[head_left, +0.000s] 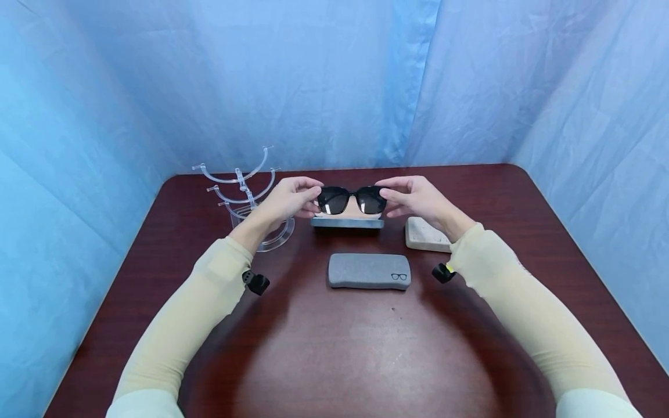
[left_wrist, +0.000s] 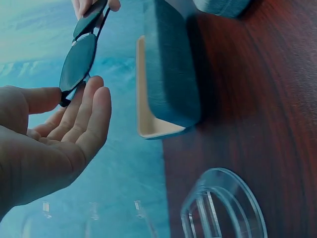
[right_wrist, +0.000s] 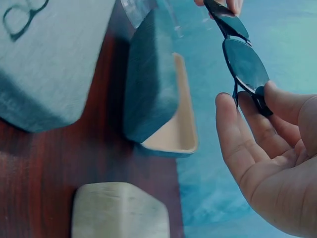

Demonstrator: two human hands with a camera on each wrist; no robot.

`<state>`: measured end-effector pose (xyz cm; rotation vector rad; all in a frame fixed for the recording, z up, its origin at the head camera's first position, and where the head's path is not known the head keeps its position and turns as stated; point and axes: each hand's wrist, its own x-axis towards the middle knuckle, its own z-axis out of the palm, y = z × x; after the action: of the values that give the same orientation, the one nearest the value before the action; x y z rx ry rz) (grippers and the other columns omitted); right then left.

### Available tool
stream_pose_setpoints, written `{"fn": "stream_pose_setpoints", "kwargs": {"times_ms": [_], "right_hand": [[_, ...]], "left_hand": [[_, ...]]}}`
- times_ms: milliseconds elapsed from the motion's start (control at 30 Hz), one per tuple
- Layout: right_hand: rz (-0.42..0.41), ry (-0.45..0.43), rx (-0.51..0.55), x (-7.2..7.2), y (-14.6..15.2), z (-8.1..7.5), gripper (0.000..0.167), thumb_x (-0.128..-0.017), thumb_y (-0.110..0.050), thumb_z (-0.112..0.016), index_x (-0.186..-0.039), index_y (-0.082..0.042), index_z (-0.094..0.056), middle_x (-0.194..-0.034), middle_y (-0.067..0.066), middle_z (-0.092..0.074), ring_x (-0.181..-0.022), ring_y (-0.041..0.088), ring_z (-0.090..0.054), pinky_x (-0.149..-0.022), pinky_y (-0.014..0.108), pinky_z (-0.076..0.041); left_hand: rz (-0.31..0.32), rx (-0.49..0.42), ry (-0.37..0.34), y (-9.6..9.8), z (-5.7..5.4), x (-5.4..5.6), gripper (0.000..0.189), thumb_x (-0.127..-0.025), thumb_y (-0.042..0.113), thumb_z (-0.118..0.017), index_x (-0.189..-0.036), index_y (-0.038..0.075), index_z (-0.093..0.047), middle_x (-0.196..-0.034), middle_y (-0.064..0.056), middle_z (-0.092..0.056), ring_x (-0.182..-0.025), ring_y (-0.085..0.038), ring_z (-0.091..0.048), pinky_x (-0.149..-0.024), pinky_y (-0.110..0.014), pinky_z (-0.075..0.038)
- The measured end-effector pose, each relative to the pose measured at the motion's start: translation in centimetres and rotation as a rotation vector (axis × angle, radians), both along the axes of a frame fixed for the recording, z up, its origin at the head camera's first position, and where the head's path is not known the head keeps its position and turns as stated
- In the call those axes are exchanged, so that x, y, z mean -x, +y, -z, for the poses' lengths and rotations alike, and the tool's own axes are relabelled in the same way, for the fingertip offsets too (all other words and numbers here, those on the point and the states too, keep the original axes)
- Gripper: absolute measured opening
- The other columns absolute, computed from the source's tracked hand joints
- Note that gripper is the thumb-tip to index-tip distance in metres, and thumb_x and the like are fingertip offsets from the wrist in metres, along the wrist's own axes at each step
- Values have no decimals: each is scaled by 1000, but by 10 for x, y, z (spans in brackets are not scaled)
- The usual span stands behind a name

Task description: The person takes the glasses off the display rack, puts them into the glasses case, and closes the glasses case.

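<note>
A pair of black sunglasses [head_left: 352, 200] is held up level in front of an opened glasses case [head_left: 347, 222], which has a blue-grey outside and a pale beige inside. My left hand [head_left: 292, 199] pinches the left end of the frame between thumb and fingers. At the right end, my right hand [head_left: 413, 200] pinches the other corner the same way. Both wrist views show the sunglasses [left_wrist: 79, 59] apart from the case [right_wrist: 153, 89], whose lid is raised. Nearer to me lies a closed grey glasses case [head_left: 369, 271] with a small glasses print.
To the left stands a clear tiered display rack [head_left: 277, 235] with curved arms and a round base. A beige case [head_left: 425, 235] lies at the right, partly behind my right wrist. Blue curtains [head_left: 292, 87] hang round the dark red wooden table [head_left: 340, 348].
</note>
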<state>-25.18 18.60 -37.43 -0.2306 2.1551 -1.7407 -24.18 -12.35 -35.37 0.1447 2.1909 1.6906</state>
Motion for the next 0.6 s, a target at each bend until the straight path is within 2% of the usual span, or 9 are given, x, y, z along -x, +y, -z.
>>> {"fn": "stream_pose_setpoints", "kwargs": {"times_ms": [100, 300, 433, 600], "right_hand": [[7, -6, 7, 3, -3, 8, 45, -99, -19, -69, -141, -4, -58, -123, 16, -69, -94, 24, -72, -85, 44, -60], [-4, -14, -1, 5, -7, 18, 45, -101, -16, -65, -142, 1, -55, -126, 23, -66, -95, 23, -72, -82, 40, -60], [-6, -30, -58, 4, -8, 21, 44, -102, -19, -65, -142, -4, -57, -131, 24, -63, -103, 30, -70, -76, 36, -61], [-15, -34, -146, 1, -7, 24, 45, -101, -26, -66, -142, -10, -59, -128, 17, -67, -108, 33, -68, -73, 35, -60]], "left_hand": [[-12, 3, -20, 1, 7, 3, 32, -107, 15, -54, -136, 5, -59, -113, -17, -69, -97, -35, -68, -94, -51, -55], [-21, 7, -31, 2, 19, 8, 33, -108, 14, -52, -139, 4, -57, -118, -20, -67, -93, -29, -69, -94, -52, -54], [-22, 12, -55, 1, 25, 8, 34, -108, 14, -51, -139, 4, -57, -114, -19, -65, -91, -26, -69, -91, -48, -57], [-29, 0, -95, 1, 31, 6, 33, -108, 15, -51, -139, 5, -57, -113, -16, -63, -91, -24, -66, -90, -47, -57]]}}
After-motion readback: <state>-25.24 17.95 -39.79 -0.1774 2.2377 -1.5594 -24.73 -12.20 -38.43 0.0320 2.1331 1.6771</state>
